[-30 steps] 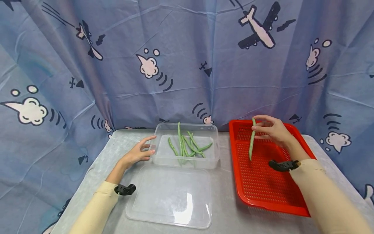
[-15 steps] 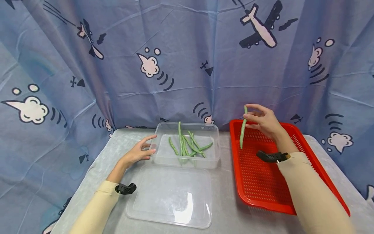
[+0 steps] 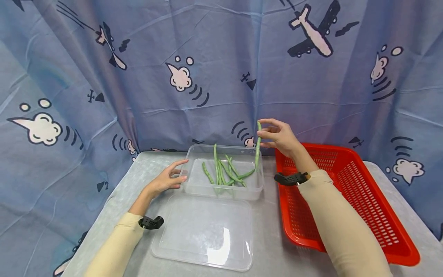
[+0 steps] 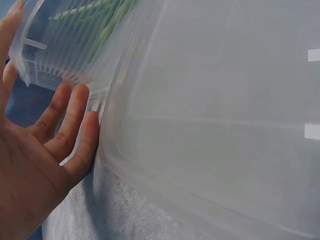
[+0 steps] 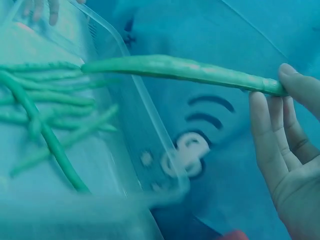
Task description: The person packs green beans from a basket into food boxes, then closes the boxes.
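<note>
Clear plastic forms the open container point(image 3: 194, 191) near the far side of the desk point(image 3: 270, 227), and in it we see several green beans point(image 3: 229, 172) lying loosely across one another, one with its end up at the far rim. At the container's left wall we find the left hand point(image 3: 166, 181), fingers spread and relaxed, touching the side rather than clenching it; we take this light contact as a way of steadying a box that weighs little.

The right hand point(image 3: 278, 136) pinches a single green bean point(image 3: 257, 150) near its upper end, thumb on one side and fingertips on the other, so that it hangs nearly upright over the container's right end. Held so high, we judge, its lower length is free to pass the rim without the knuckles getting in the way. We cannot tell whether its lower tip touches the pods below.

Just in front of the container lies a translucent lid point(image 3: 194, 234), flat on the desk, presumably put there to leave the box's mouth uncovered. To the right we see a red slotted basket point(image 3: 360, 188) set within easy reach, the right sleeve point(image 3: 339, 219) crossing above it. Behind everything hangs a blue printed curtain point(image 3: 214, 50)
</note>
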Available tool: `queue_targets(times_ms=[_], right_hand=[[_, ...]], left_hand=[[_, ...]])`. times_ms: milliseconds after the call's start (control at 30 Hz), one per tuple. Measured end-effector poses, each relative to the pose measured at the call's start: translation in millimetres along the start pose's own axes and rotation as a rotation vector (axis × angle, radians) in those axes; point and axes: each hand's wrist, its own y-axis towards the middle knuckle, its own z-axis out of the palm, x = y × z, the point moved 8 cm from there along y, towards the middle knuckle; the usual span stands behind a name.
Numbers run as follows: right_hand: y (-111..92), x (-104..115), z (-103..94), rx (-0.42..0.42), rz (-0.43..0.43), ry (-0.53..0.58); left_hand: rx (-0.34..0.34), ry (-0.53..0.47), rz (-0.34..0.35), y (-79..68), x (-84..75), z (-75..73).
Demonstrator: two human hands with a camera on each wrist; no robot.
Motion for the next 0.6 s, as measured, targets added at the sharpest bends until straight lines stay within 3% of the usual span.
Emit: queue_targets(times_ms=[233, 600], right_hand=[[6.8, -10.4, 37.1, 0.053, 0.040, 0.004], [9.9, -38.8, 78.8, 0.081, 0.131, 0.014]], left_hand=[[0.015, 0.009, 0.021, -0.6, -0.2, 1.0], [0.003, 0.012, 0.009, -2.5, -0.3, 2.1]])
